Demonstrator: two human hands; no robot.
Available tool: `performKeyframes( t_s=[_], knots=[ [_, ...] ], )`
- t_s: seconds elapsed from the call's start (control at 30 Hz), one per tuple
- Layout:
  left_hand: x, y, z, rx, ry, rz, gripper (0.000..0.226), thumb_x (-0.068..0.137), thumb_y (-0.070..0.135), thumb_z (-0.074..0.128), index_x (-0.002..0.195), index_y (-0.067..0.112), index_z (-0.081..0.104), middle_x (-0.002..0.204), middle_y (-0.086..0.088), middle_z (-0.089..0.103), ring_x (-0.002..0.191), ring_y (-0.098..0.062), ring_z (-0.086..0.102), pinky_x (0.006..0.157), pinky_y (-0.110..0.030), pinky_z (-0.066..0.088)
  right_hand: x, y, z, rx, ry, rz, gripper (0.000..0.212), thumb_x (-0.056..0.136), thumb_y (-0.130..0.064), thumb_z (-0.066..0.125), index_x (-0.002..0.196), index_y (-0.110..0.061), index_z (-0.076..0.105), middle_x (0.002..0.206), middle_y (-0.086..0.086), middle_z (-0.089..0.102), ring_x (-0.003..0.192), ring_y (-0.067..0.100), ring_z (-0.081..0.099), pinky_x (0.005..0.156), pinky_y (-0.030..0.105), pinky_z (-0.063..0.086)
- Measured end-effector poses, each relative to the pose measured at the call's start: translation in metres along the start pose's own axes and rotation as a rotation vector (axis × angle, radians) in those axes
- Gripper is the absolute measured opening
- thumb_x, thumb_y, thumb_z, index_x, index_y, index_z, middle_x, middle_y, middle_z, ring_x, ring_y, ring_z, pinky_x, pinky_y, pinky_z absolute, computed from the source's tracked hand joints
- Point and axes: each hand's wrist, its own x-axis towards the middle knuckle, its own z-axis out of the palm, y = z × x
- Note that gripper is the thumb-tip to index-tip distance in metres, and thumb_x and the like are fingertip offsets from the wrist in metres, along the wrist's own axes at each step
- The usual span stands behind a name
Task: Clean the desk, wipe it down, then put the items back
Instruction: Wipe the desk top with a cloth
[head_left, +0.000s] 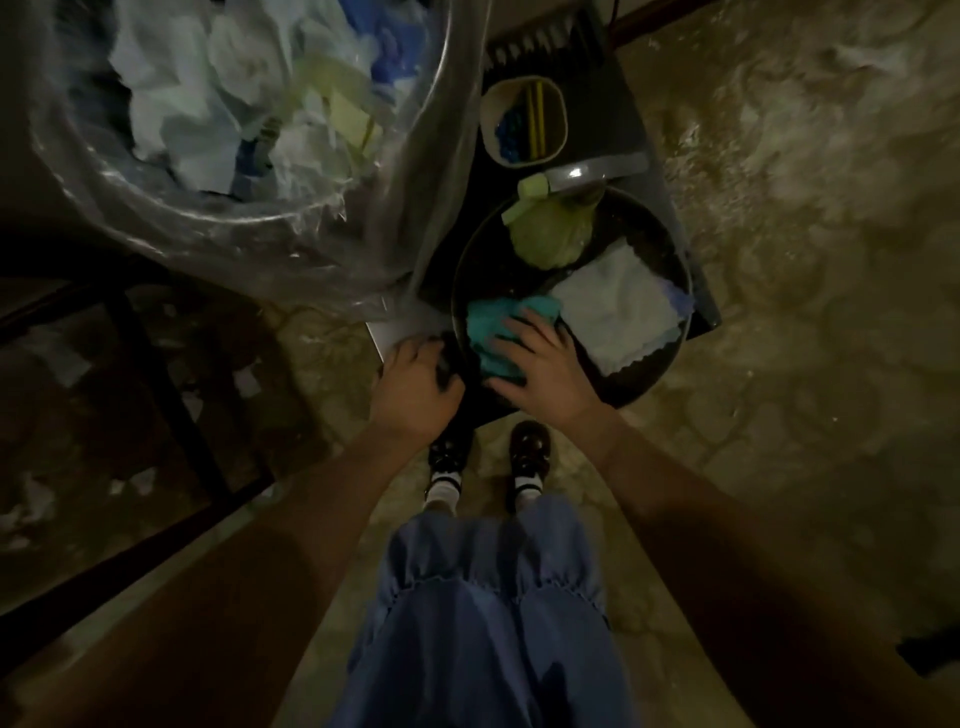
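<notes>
A dark round basin (670, 364) sits on a low dark stand in front of my feet. Inside it lie a teal cloth (485, 325), a white cloth (618, 312) and a green bundle (550, 234). My right hand (545, 364) rests on the teal cloth with its fingers spread over it. My left hand (415, 387) curls round a small dark object at the basin's left rim; what that object is cannot be made out.
A bin lined with a clear plastic bag (249, 130), full of crumpled paper, fills the upper left. A beige cup (522, 122) with pencils stands behind the basin. Dark table legs (171, 395) stand at left. Stone floor stretches to the right.
</notes>
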Motion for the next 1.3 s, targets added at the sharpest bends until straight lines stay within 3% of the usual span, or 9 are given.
performKeyframes(
  t_s=[0.13,0.3,0.47,0.67,0.8,1.03,1.13,1.2,1.3],
  knots=[
    [0.005,0.013,0.004,0.01,-0.045,0.052,0.063,0.082,0.042,0.043,0.137,0.011,0.046,0.143,-0.012,0.041,0.133,-0.028,0.032,0.109,-0.036,0.026,-0.017,-0.001,-0.01,0.041,0.003,0.087,0.045,0.089,-0.044,0.049,0.106,-0.008,0.07,0.114,0.011,0.066,0.119,0.025,0.048,0.095,0.053,0.046],
    [0.014,0.045,0.011,0.1,-0.122,0.147,0.063,0.087,0.04,0.044,0.143,0.014,0.036,0.149,-0.007,0.031,0.138,-0.024,0.024,0.109,-0.035,0.022,-0.031,0.043,-0.053,-0.037,0.084,0.232,0.039,0.091,-0.032,0.05,0.116,-0.005,0.064,0.113,0.016,0.063,0.11,0.03,0.053,0.089,0.045,0.049],
    [0.028,0.067,0.03,0.097,-0.141,0.199,0.059,0.09,0.03,0.051,0.144,0.015,0.033,0.152,-0.005,0.027,0.139,-0.021,0.021,0.112,-0.035,0.021,-0.014,0.084,-0.065,-0.087,-0.003,0.317,0.064,0.084,-0.048,0.053,0.133,-0.007,0.05,0.128,0.017,0.056,0.12,0.032,0.047,0.095,0.05,0.044],
    [0.031,0.062,0.039,0.071,-0.148,0.203,0.061,0.087,0.036,0.043,0.143,0.013,0.036,0.15,-0.007,0.031,0.138,-0.022,0.025,0.111,-0.034,0.021,-0.001,0.082,-0.05,-0.256,-0.037,0.377,0.088,0.07,-0.073,0.046,0.135,-0.015,0.048,0.132,0.018,0.052,0.113,0.042,0.051,0.084,0.051,0.044],
    [0.032,0.062,0.037,0.079,-0.126,0.209,0.07,0.076,0.039,0.037,0.142,0.014,0.038,0.149,-0.006,0.033,0.136,-0.023,0.027,0.109,-0.033,0.022,0.004,0.081,-0.041,-0.322,0.018,0.417,0.076,0.07,-0.064,0.063,0.127,-0.015,0.055,0.122,0.021,0.056,0.101,0.044,0.055,0.076,0.051,0.045],
    [0.037,0.062,0.042,0.06,-0.084,0.207,0.053,0.09,0.023,0.054,0.14,0.01,0.04,0.146,-0.009,0.037,0.133,-0.026,0.031,0.111,-0.037,0.026,0.004,0.079,-0.037,-0.222,0.094,0.282,0.038,0.084,-0.033,0.048,0.106,-0.006,0.063,0.096,0.018,0.063,0.082,0.04,0.061,0.067,0.045,0.051],
    [0.036,0.062,0.041,0.054,-0.085,0.214,0.054,0.09,0.026,0.052,0.14,0.01,0.04,0.145,-0.009,0.037,0.133,-0.026,0.031,0.11,-0.037,0.027,0.008,0.08,-0.039,-0.196,0.087,0.274,0.025,0.079,-0.018,0.056,0.094,0.0,0.065,0.085,0.02,0.064,0.074,0.038,0.063,0.062,0.039,0.052],
    [0.035,0.063,0.038,0.057,-0.099,0.2,0.062,0.084,0.037,0.042,0.14,0.01,0.04,0.144,-0.01,0.039,0.132,-0.027,0.032,0.109,-0.037,0.028,0.012,0.081,-0.04,-0.142,0.069,0.309,0.02,0.075,-0.008,0.065,0.092,0.003,0.064,0.085,0.023,0.064,0.076,0.039,0.064,0.064,0.042,0.054],
    [0.031,0.066,0.032,0.057,-0.088,0.195,0.068,0.079,0.04,0.038,0.139,0.01,0.041,0.141,-0.011,0.042,0.131,-0.027,0.033,0.107,-0.037,0.031,0.012,0.075,-0.048,-0.036,0.069,0.371,0.029,0.084,-0.016,0.048,0.095,0.006,0.064,0.09,0.025,0.064,0.085,0.039,0.064,0.075,0.046,0.054]
  ],
)
